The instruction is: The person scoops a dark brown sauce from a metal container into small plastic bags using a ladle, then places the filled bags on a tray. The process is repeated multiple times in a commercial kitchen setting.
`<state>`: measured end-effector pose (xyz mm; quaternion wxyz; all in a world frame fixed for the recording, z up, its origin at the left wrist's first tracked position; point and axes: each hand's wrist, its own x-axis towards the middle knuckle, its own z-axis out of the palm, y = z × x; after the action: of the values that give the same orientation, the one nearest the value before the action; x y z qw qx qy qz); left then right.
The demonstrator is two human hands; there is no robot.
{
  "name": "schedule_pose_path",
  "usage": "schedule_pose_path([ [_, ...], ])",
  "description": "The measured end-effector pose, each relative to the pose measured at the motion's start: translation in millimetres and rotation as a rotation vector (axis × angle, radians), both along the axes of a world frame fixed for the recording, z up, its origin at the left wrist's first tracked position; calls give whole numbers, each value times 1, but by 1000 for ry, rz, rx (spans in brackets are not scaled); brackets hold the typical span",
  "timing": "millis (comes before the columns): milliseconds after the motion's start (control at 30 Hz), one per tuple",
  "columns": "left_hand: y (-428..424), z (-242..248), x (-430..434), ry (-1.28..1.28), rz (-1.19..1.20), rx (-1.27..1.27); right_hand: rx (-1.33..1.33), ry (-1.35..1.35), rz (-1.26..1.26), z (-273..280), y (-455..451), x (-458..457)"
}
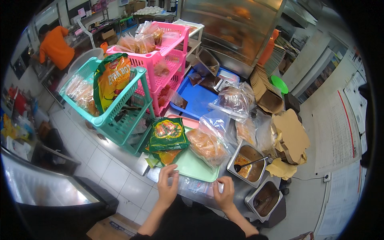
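My left hand (pixel 168 184) is at the front left corner of a pale green tray (pixel 196 166), fingers curled and thumb apart, with nothing visible in it. At the tray's front right corner is my right hand (pixel 223 192), its fingers bent over the edge of clear plastic packaging (pixel 195 185); whether it grips the plastic is hidden. That packaging lies flat along the steel counter's front edge, between both hands. On the tray rests a clear bag of orange-brown food (pixel 207 145). Green printed pouches (pixel 168 135) are stacked at its left.
A teal tiered rack (pixel 105 120) stands left, with a pink rack (pixel 147 57) behind it. Two steel food pans (pixel 261 177) (pixel 249 207) sit right, one holding a ladle (pixel 252 163). Behind are a blue tray (pixel 192 96) and cardboard (pixel 291 135). A person in orange (pixel 57 45) is far left.
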<state>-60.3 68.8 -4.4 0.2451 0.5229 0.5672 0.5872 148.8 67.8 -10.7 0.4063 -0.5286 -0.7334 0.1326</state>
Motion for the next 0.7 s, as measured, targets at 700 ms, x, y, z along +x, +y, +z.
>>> schedule_pose_path([
  [700, -91, -28, 151, -573, -425, -434, 52, 193, -197, 7, -102, 79],
])
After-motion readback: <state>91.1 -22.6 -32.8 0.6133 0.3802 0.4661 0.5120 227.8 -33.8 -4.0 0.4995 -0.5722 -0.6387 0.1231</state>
